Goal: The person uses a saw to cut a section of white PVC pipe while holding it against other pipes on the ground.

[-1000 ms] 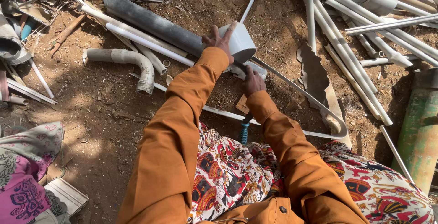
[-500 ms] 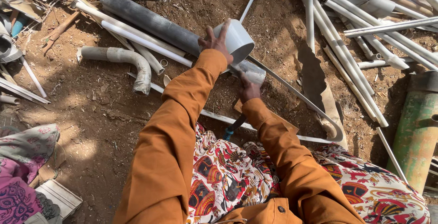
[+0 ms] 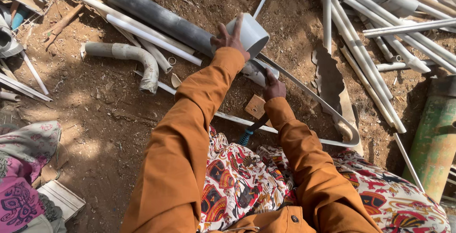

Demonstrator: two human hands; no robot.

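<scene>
1. The left hand [image 3: 230,39] is stretched forward on a nearly straight arm in an orange sleeve. Its fingers [image 3: 237,24] are spread and holding the wide grey plastic pipe piece [image 3: 251,33] from the near side.
2. The right hand [image 3: 273,87] is lower and closer to the body, with the elbow bent. Its fingers are curled down at the lower end of the same pipe; what they grip I cannot tell, because shadow hides it.
3. The pipe is lifted over the bare dirt ground [image 3: 95,105], between the long dark grey pipe [image 3: 156,17] on the left and the thin white plastic tubes [image 3: 361,48] on the right. Free ground is mostly to the left front.
4. The long axis of the pipe runs from lower near the body upward and away, and its open round mouth points up and to the right.
</scene>
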